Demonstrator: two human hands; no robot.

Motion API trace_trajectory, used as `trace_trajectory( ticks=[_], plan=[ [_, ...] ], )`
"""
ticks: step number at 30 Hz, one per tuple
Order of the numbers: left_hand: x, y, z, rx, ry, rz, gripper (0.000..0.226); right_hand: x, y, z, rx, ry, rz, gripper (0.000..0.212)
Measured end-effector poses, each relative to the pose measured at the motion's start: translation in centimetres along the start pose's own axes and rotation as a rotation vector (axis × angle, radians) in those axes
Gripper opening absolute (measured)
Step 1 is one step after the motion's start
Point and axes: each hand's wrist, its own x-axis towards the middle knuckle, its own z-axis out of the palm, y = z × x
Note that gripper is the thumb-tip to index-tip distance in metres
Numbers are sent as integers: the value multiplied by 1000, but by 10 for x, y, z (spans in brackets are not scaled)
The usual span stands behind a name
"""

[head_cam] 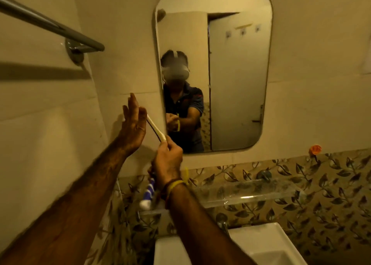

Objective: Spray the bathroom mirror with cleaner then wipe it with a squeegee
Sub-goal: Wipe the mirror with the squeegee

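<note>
The bathroom mirror point(236, 79) with rounded corners hangs on the tiled wall above the sink. My right hand point(167, 160) grips the lower end of a white squeegee point(156, 131) with a dark rubber edge, held slanted just left of the mirror's lower left corner. My left hand point(133, 124) is raised beside the squeegee's blade with fingers spread, its palm touching or nearly touching the blade. A blue and white bottle point(148, 194) hangs or stands below my right hand, partly hidden by my wrist. No spray is visible on the glass.
A grey towel rail point(50, 26) juts from the left wall. A clear glass shelf point(257, 192) runs under the mirror, along the leaf-patterned tiles. The white sink point(261, 242) and its tap point(222, 223) lie below. An orange hook point(315, 149) sticks to the wall at right.
</note>
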Motion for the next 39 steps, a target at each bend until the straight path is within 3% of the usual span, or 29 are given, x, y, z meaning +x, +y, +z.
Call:
trace_trajectory(
  ticks=[4,7,12,14,20,26,30,35,39],
  plan=[
    [11,18,-9,-50,74,0,75,5,-43,-26,-52,-75,-263,33],
    [26,45,-6,-58,125,21,63,31,-84,-34,-126,-82,-435,32],
    [61,72,-4,-136,124,10,79,85,-153,-31,-352,-29,-727,33],
    [73,77,0,-171,101,-30,72,104,-188,-25,-516,0,-818,38],
    [85,77,16,-115,35,-83,91,143,-247,-1,-828,56,-925,38],
    [78,67,22,-87,126,-58,93,147,-204,-19,-932,121,-959,44],
    [71,63,22,-5,190,-38,88,124,-116,-67,-987,30,-1003,50],
    [49,47,53,163,101,7,87,75,16,-150,-1248,-58,-740,66],
    [39,40,75,277,67,37,89,80,8,-179,-1139,35,-666,55]
  ],
)
